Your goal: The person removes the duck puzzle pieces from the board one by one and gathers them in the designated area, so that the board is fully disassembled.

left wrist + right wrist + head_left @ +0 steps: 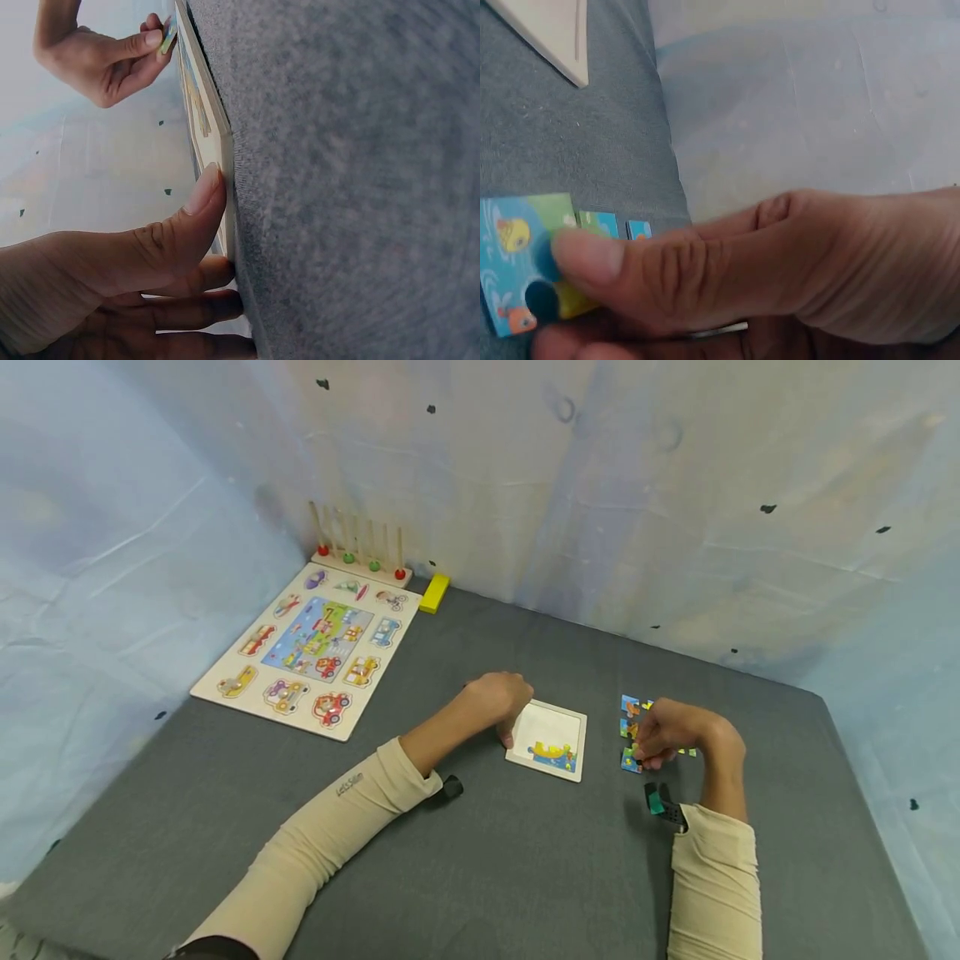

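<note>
A small square wooden puzzle tray (527, 766) lies on the grey table, with joined yellow and blue pieces (555, 755) along its near side. My left hand (504, 700) holds the tray at its left side. In the left wrist view the thumb (204, 191) presses the rim and the fingers lie along the edge. To the right, my right hand (671, 731) pinches a puzzle piece (168, 34) between thumb and fingers. A blue piece with a yellow fish (510, 236) shows by the thumb in the right wrist view. Fingers partly hide the pieces there.
Loose puzzle pieces (630, 704) lie in rows around the right hand. A large wooden vehicle puzzle board (352, 703) lies at the left. Behind it stands a peg rack (386, 575) with red and green beads, beside a yellow block (434, 593). Cloth walls (525, 485) border the table.
</note>
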Available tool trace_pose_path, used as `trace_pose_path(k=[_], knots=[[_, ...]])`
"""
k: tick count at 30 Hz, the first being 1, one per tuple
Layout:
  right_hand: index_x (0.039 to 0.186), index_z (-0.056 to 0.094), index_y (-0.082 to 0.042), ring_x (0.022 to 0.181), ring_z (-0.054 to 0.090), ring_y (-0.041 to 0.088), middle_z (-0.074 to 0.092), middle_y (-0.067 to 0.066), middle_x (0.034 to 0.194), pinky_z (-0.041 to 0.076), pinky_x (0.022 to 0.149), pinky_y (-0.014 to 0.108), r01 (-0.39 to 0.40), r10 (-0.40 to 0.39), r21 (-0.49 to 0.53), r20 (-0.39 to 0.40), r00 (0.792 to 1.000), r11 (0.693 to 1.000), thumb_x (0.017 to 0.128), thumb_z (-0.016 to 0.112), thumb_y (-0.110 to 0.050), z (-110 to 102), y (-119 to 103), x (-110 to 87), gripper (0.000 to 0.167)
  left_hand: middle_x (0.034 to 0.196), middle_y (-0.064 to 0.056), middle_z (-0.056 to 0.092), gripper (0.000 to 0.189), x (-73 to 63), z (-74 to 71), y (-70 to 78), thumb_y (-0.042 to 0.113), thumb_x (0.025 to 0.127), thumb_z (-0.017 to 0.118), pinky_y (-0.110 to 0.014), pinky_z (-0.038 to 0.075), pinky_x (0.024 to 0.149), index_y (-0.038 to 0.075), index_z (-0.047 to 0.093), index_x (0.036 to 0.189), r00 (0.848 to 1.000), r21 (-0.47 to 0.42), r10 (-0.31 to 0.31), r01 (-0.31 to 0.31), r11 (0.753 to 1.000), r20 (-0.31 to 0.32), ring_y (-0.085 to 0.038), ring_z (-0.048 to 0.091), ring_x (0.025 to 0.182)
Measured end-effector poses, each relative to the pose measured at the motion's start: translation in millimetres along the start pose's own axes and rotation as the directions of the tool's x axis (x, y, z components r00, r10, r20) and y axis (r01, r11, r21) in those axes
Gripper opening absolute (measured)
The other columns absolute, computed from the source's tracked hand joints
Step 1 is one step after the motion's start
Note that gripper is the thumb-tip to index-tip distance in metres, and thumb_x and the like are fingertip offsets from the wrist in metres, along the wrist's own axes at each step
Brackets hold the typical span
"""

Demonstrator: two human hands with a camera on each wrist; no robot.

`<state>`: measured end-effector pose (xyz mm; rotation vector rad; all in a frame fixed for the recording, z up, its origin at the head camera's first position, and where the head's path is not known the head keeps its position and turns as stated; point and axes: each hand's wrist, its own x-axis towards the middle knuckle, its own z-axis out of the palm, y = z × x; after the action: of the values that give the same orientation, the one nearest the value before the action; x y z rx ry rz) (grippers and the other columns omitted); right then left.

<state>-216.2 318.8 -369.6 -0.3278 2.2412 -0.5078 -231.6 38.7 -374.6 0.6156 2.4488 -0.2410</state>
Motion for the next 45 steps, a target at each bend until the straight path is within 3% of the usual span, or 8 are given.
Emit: trace_pose_path(k=[5,11,16,22,29,38,41,45], knots=[[0.077,0.074,-0.008,0.063,0.055,0.011,0.070,-0.001,0.067,0.050,0.066,0.028,-0.144,0.142,-0.042,-0.041,0.989,0.989,0.095,0.077,-0.023,3,-7,-4.1,0.024,0.150,-0.012,0.056,0.090,-0.7,0.6,0.3,0.042,0.077,0.092,-0.070,0.052,0.108,0.011,0.052,0.153,1.000,-0.004,0.002,-0.002,1.000,0.001,-0.037,0.055,0.142],[0.065,0.068,-0.016,0.062,0.068,0.009,0.072,0.000,0.064,0.058,0.065,0.028,-0.263,0.261,-0.075,-0.033,0.965,0.962,0.089,0.084,-0.028,10,-16,-3.2,0.032,0.150,-0.013,0.056,0.092,-0.2,0.9,-1.9,0.043,0.076,0.093,-0.070,0.053,0.107,0.010,0.052,0.152,1.000,0.000,0.011,-0.011,1.000,-0.006,-0.038,0.055,0.142],[0.055,0.055,-0.022,0.062,0.072,0.012,0.073,0.001,0.063,0.056,0.063,0.027,-0.297,0.295,-0.130,-0.037,0.955,0.946,0.085,0.088,-0.029,13,-20,3.6,0.045,0.149,-0.013,0.057,0.092,2.6,1.3,-1.9,0.044,0.076,0.093,-0.070,0.054,0.105,0.010,0.053,0.151,1.000,0.007,0.005,-0.005,1.000,-0.002,-0.038,0.056,0.141],[0.060,0.062,-0.018,0.063,0.073,0.013,0.076,0.004,0.066,0.059,0.064,0.029,-0.299,0.294,-0.125,-0.053,0.954,0.946,0.085,0.088,-0.028,14,-22,5.3,0.037,0.150,-0.013,0.056,0.091,3.1,1.8,0.5,0.043,0.076,0.093,-0.070,0.054,0.105,0.011,0.053,0.151,1.000,0.007,0.000,0.000,1.000,-0.003,-0.038,0.055,0.142],[0.067,0.072,-0.014,0.062,0.073,0.012,0.076,0.003,0.065,0.061,0.066,0.031,-0.268,0.261,-0.116,-0.068,0.963,0.956,0.086,0.087,-0.026,12,-23,6.1,0.027,0.147,-0.012,0.058,0.089,1.2,3.1,-1.4,0.044,0.076,0.093,-0.069,0.054,0.105,0.011,0.055,0.150,1.000,0.023,0.016,-0.015,1.000,-0.025,-0.037,0.057,0.140],[0.063,0.066,-0.017,0.061,0.070,0.012,0.073,0.001,0.063,0.057,0.065,0.030,-0.262,0.254,-0.116,-0.075,0.964,0.958,0.088,0.086,-0.028,8,-27,0.3,0.033,0.148,-0.012,0.060,0.090,1.3,2.9,-1.9,0.046,0.076,0.092,-0.068,0.055,0.104,0.011,0.055,0.150,0.999,0.034,0.015,-0.014,0.999,-0.042,-0.037,0.058,0.140],[0.064,0.067,-0.013,0.057,0.060,0.009,0.066,-0.001,0.058,0.051,0.062,0.027,-0.183,0.177,-0.114,-0.060,0.982,0.976,0.090,0.081,-0.020,8,-31,-2.2,0.031,0.148,-0.012,0.059,0.091,1.4,3.1,-1.7,0.046,0.076,0.092,-0.069,0.055,0.105,0.011,0.055,0.151,0.999,0.037,0.015,-0.013,0.999,-0.039,-0.037,0.057,0.140],[0.073,0.070,-0.006,0.061,0.055,0.012,0.064,0.000,0.062,0.045,0.060,0.027,0.011,-0.017,-0.129,-0.049,0.999,0.992,0.090,0.076,-0.009,7,-39,-3.1,0.018,0.148,-0.013,0.059,0.092,1.2,3.6,-1.6,0.048,0.075,0.093,-0.068,0.055,0.105,0.010,0.055,0.150,0.999,0.046,0.018,-0.016,0.999,-0.046,-0.038,0.057,0.140]])
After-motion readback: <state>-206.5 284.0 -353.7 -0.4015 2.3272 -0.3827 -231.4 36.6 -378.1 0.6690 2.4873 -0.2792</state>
